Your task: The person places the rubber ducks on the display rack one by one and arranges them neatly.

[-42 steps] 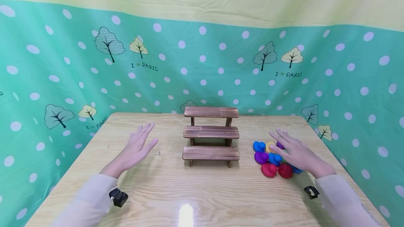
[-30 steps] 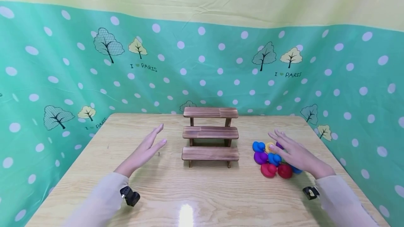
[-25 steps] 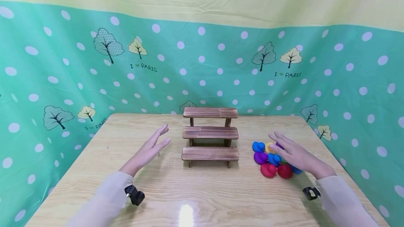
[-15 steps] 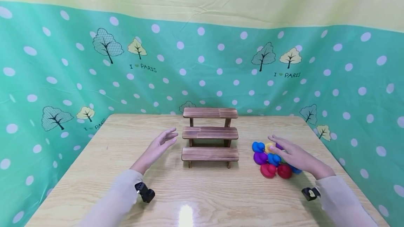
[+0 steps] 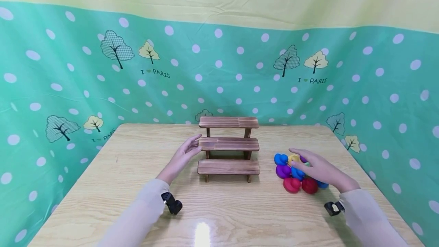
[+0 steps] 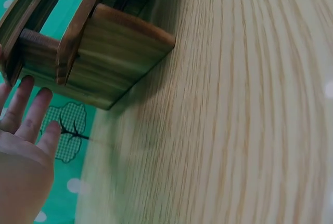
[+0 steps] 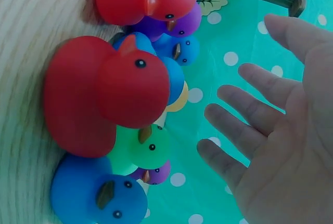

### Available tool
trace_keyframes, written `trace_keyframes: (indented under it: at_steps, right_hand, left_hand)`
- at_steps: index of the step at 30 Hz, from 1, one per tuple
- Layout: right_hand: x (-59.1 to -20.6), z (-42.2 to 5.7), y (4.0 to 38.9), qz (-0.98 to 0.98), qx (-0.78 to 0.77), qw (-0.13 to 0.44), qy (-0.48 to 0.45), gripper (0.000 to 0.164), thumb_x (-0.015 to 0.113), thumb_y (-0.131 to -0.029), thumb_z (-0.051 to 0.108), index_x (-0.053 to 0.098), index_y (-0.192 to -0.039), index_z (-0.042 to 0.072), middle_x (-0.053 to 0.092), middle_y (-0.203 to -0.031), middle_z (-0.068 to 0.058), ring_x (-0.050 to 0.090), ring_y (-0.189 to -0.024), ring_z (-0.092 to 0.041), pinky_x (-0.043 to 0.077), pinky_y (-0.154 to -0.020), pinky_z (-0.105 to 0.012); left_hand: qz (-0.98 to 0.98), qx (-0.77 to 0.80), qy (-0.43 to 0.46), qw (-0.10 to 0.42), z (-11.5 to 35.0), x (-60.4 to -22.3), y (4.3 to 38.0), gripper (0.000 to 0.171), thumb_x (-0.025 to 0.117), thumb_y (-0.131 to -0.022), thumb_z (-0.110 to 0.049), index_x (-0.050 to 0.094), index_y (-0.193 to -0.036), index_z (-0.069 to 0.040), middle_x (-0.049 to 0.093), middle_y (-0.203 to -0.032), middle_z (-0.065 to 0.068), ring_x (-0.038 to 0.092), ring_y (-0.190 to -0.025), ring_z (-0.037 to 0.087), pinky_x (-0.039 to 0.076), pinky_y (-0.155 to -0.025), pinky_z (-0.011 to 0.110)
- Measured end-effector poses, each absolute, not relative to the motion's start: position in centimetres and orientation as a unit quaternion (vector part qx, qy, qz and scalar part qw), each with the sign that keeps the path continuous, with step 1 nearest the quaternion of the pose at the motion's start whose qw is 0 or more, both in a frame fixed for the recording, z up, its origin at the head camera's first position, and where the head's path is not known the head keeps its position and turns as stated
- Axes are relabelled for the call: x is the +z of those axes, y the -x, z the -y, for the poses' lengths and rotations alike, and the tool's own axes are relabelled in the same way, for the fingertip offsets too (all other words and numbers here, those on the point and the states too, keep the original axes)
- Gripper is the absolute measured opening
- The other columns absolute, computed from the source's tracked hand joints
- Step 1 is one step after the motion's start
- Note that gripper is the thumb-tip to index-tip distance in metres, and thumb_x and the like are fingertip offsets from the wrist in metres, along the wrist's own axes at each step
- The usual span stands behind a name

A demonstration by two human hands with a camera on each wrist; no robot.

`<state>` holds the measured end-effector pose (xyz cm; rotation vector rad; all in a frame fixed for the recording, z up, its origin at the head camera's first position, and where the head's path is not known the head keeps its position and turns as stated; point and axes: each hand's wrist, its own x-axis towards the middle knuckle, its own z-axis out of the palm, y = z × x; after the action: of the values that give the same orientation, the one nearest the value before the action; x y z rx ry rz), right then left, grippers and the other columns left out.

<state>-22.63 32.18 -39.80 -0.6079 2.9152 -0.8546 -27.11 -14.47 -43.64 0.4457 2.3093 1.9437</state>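
A three-tier brown wooden stand [image 5: 228, 167] stands mid-table, its steps rising toward the back. My left hand [image 5: 180, 160] is at its left side, fingers extended by the end of the middle tier; I cannot tell whether they touch it. In the left wrist view the fingertips of the left hand [image 6: 26, 141] lie close to the stand's side [image 6: 122, 52]. My right hand [image 5: 319, 169] hovers over a cluster of rubber ducks, holding nothing. The right wrist view shows its fingers spread beside a red duck [image 7: 106, 96], a blue duck [image 7: 99, 193] and a green duck [image 7: 148, 148].
The wooden table [image 5: 219, 209] carries the stand and the ducks, among them a purple duck [image 5: 283, 171] and a yellow duck [image 5: 294, 159]. A green dotted cloth [image 5: 219, 75] hangs behind and along both sides. A black wrist camera [image 5: 172, 203] sits on the left sleeve.
My left hand has moved right across the table, up to the stand's left side. The right hand has stayed over the ducks, its fingers dipping slightly. The stand and ducks keep their places.
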Motion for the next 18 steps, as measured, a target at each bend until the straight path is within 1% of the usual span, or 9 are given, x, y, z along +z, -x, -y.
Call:
trace_keyframes:
  at_steps: [4, 8, 12, 18]
  right_hand:
    - [-39.6, -31.9, 23.1, -0.942, -0.27, 0.017, 0.201, 0.058, 0.06, -0.102, 0.033, 0.047, -0.147, -0.001, 0.048, -0.146, -0.025, 0.045, -0.131, -0.049, 0.04, -0.104, -0.067]
    - [-39.3, -31.7, 23.6, -0.941, -0.268, 0.021, 0.208, 0.055, 0.062, -0.101, 0.03, 0.049, -0.145, -0.002, 0.05, -0.144, -0.025, 0.051, -0.125, -0.049, 0.044, -0.101, -0.064]
    - [-39.0, -31.4, 24.2, -0.939, -0.275, 0.044, 0.202, 0.056, 0.063, -0.1, 0.029, 0.049, -0.145, -0.002, 0.052, -0.142, -0.025, 0.05, -0.127, -0.047, 0.044, -0.102, -0.064]
    - [-39.4, -31.2, 25.7, -0.938, -0.276, 0.082, 0.193, 0.058, 0.066, -0.099, 0.029, 0.049, -0.146, 0.0, 0.053, -0.142, -0.024, 0.05, -0.129, -0.045, 0.045, -0.103, -0.061]
  left_hand:
    - [-0.748, 0.644, -0.153, 0.048, 13.9, -43.6, 27.2, 0.058, 0.055, -0.104, -0.029, 0.035, -0.156, -0.016, 0.036, -0.155, 0.015, 0.034, -0.141, 0.034, 0.026, -0.118, 0.054]
    - [-0.738, 0.655, -0.154, 0.049, 13.8, -43.8, 27.4, 0.057, 0.054, -0.104, -0.028, 0.035, -0.156, -0.017, 0.034, -0.156, 0.012, 0.031, -0.143, 0.031, 0.025, -0.119, 0.052]
    - [-0.737, 0.658, -0.15, 0.047, 13.7, -43.9, 27.3, 0.055, 0.053, -0.105, -0.028, 0.036, -0.156, -0.019, 0.032, -0.158, 0.01, 0.029, -0.144, 0.03, 0.025, -0.119, 0.052]
    - [-0.732, 0.663, -0.146, 0.05, 13.6, -43.9, 27.1, 0.056, 0.053, -0.105, -0.028, 0.035, -0.157, -0.018, 0.029, -0.159, 0.013, 0.026, -0.145, 0.03, 0.024, -0.12, 0.051]
